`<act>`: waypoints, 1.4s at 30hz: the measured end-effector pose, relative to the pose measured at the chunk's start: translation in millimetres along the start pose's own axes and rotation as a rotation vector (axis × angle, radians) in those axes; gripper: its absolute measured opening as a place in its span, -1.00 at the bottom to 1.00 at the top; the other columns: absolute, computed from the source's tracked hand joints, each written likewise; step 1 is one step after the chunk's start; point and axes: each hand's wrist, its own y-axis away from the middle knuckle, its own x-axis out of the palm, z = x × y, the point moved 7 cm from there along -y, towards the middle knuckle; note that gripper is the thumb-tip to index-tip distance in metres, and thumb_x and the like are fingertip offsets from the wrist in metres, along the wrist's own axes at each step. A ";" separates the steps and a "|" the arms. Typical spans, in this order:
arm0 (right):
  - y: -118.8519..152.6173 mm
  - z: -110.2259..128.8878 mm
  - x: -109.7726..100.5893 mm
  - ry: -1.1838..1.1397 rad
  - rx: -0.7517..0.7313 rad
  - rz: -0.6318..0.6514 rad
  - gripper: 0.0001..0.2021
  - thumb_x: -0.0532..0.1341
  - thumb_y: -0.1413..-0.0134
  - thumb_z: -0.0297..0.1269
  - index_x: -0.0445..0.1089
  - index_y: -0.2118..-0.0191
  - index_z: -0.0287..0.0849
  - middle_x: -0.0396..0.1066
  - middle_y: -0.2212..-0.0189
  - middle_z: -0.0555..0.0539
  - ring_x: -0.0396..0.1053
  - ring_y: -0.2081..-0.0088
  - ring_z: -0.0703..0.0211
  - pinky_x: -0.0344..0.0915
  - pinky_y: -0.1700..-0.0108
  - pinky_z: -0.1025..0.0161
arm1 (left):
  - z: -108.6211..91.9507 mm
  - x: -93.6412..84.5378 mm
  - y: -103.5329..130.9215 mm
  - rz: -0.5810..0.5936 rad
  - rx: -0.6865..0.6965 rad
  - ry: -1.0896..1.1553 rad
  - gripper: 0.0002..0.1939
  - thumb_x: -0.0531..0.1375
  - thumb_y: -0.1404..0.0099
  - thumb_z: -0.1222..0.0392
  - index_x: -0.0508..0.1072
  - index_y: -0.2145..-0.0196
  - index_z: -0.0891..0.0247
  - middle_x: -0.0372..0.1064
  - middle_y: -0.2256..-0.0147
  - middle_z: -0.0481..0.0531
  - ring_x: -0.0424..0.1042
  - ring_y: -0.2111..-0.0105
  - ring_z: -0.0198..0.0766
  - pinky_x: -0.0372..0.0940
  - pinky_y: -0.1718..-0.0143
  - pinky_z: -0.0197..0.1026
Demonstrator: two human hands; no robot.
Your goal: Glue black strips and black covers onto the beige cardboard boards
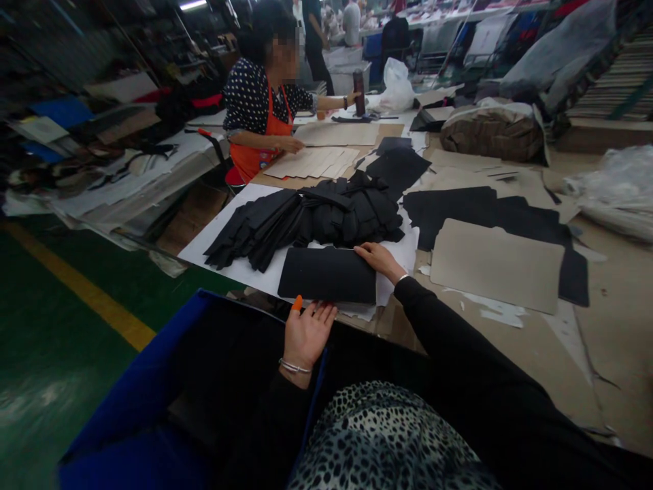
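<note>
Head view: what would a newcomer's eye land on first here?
Probably the black pile heaped mid-table, with a flat black stack squared up just in front of it. The right hand rests on that stack's far right corner, while the left hand, with an orange fingertip cover, hovers open at its near edge. Across the table a co-worker in an orange apron handles tan sheets.
</note>
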 end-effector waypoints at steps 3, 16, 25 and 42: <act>0.0 -0.3 -0.4 -0.007 -0.009 0.007 -0.56 0.06 -0.39 0.07 0.58 0.12 -0.11 0.60 0.14 -0.13 0.52 0.12 0.05 0.28 0.11 0.27 | -0.2 -1.9 -0.3 -0.003 0.014 0.002 -0.67 0.07 -0.43 -0.01 0.40 0.10 0.32 0.42 0.04 0.36 0.49 -0.04 0.02 0.54 0.03 0.04; 0.3 -6.4 0.9 -0.058 0.011 -0.002 -0.57 0.09 -0.34 0.09 0.60 0.13 -0.09 0.61 0.14 -0.12 0.51 0.13 -0.01 0.30 0.12 0.22 | -1.7 -16.3 -3.5 -0.020 0.030 -0.004 -0.63 0.06 -0.43 -0.01 0.44 0.05 0.34 0.43 -0.01 0.41 0.49 -0.08 0.07 0.54 0.05 0.04; 0.8 -4.2 -2.4 -0.075 0.023 0.006 -0.58 0.10 -0.35 0.08 0.59 0.12 -0.09 0.60 0.12 -0.10 0.51 0.12 0.04 0.30 0.12 0.26 | -2.4 -14.7 -3.1 -0.004 0.037 -0.048 -0.63 0.02 -0.45 0.03 0.42 0.02 0.37 0.43 -0.04 0.43 0.49 -0.09 0.07 0.54 0.04 0.04; 0.7 -4.5 -1.9 -0.109 0.038 -0.002 -0.57 0.09 -0.36 0.10 0.60 0.12 -0.08 0.60 0.12 -0.11 0.51 0.13 0.05 0.29 0.11 0.25 | -4.6 -14.0 -5.0 -0.013 0.040 -0.092 -0.59 0.01 -0.46 0.02 0.40 -0.02 0.40 0.42 -0.06 0.44 0.48 -0.10 0.08 0.54 0.03 0.04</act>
